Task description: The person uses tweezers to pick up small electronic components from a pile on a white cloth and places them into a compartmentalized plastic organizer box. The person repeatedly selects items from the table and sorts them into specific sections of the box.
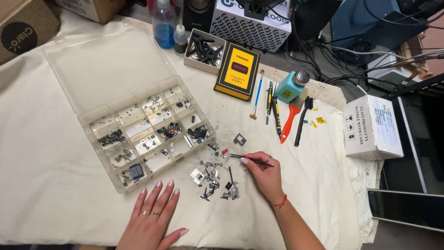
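My right hand (264, 174) grips black tweezers (249, 159), their tips pointing left toward a small red-tipped part (224, 151). A pile of small metal and black parts (214, 180) lies on the cream cloth just left of that hand. My left hand (152, 217) rests flat on the cloth with fingers spread, holding nothing, just below an open clear compartment box (95, 121). Several compartments of the box hold tiny screws and parts. A small dark square chip (239, 139) lies above the tweezers.
A yellow and black device (237, 70), brushes and screwdrivers (275, 109), a red-handled brush (290, 119) and a teal pump bottle (291, 86) lie behind. A white carton (372, 127) stands right, a dark phone (407, 209) lower right. Bottles (164, 23) and a tray of black parts (203, 51) stand at the back.
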